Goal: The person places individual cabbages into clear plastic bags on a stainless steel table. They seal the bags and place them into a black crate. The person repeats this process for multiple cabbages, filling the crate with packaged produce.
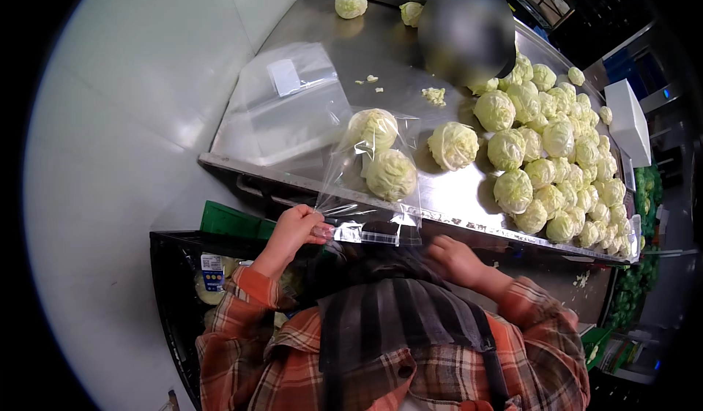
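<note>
My left hand (295, 230) pinches the near left corner of a clear plastic bag (335, 180). Two trimmed pale green cabbages show within the bag's outline, a nearer one (391, 175) and one (373, 129) just behind it. The bag's near end, with a shiny strip, hangs past the table's front edge. My right hand (457, 260) is a little right of that end, fingers curled and slightly blurred; whether it holds anything is unclear. A single cabbage (453, 146) rests on the steel table (384, 54), right of the bag.
Many cabbages (558, 138) are heaped on the table's right side. Flat clear bags (291, 109) lie at the left. Leaf scraps (434, 96) dot the steel. A black crate (165, 268) with packed produce stands below left. A white box (628, 120) is at the far right.
</note>
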Action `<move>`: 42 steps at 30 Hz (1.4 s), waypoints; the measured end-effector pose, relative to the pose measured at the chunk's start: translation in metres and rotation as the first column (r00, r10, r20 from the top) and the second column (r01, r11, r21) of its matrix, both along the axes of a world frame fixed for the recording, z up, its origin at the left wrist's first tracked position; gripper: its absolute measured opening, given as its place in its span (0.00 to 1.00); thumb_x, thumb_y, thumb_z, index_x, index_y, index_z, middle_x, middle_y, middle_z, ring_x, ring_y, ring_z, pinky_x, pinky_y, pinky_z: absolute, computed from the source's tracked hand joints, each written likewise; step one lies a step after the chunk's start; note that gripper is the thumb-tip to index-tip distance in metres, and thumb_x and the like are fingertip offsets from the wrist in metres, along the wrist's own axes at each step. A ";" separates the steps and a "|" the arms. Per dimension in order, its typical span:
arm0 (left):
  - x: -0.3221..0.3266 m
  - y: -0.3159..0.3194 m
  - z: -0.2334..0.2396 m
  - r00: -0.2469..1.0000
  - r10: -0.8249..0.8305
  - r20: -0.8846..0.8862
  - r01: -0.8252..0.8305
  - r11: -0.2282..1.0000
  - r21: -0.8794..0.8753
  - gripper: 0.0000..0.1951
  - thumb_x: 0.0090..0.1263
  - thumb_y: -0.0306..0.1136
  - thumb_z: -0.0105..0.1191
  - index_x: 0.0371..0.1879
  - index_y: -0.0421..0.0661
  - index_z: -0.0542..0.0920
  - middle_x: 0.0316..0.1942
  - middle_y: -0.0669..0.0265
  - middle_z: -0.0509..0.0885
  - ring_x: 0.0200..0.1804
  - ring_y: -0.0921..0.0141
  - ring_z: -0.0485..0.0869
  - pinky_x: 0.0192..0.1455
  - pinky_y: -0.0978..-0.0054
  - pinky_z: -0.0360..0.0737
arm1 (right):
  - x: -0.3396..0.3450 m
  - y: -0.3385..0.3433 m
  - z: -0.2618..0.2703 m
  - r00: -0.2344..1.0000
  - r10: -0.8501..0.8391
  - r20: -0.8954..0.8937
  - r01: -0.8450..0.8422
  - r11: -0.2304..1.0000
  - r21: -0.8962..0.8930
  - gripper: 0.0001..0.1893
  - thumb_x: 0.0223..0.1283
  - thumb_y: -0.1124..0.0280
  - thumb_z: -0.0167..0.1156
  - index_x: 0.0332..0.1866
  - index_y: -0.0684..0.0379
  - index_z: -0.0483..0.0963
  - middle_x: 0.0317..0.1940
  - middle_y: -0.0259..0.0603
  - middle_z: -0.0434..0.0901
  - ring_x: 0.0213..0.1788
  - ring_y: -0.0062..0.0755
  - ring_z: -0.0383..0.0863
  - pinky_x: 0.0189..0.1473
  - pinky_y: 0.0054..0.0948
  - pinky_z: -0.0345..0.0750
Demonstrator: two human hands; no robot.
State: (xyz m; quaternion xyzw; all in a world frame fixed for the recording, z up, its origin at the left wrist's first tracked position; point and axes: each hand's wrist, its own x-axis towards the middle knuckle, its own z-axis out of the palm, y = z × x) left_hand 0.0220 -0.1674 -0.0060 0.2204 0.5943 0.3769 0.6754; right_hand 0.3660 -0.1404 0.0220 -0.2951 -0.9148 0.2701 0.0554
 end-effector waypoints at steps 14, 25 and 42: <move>-0.004 0.003 -0.005 0.986 0.123 -0.108 -0.123 0.992 0.004 0.04 0.67 0.27 0.44 0.33 0.40 0.68 0.29 0.54 0.82 0.30 0.66 0.84 0.30 0.72 0.83 | -0.131 0.031 -0.022 0.821 0.454 -0.346 -0.453 0.887 0.089 0.07 0.49 0.72 0.58 0.32 0.61 0.70 0.32 0.45 0.68 0.38 0.45 0.69 0.41 0.38 0.69; -0.066 0.029 0.036 0.877 -0.471 -0.101 0.460 0.881 -0.112 0.14 0.66 0.33 0.53 0.44 0.37 0.70 0.33 0.57 0.84 0.33 0.69 0.85 0.34 0.76 0.82 | 0.170 -0.088 -0.036 0.427 0.243 0.871 0.274 0.883 -0.381 0.15 0.56 0.66 0.52 0.47 0.60 0.72 0.45 0.47 0.76 0.50 0.45 0.75 0.50 0.39 0.72; -0.033 0.055 -0.025 0.543 -0.185 -0.819 0.741 0.565 0.363 0.16 0.71 0.40 0.43 0.36 0.42 0.82 0.40 0.61 0.83 0.48 0.68 0.79 0.55 0.68 0.70 | -0.031 0.069 -0.060 0.801 -0.382 -0.462 0.218 0.903 -0.369 0.09 0.65 0.70 0.52 0.44 0.64 0.75 0.41 0.41 0.79 0.46 0.37 0.81 0.45 0.30 0.80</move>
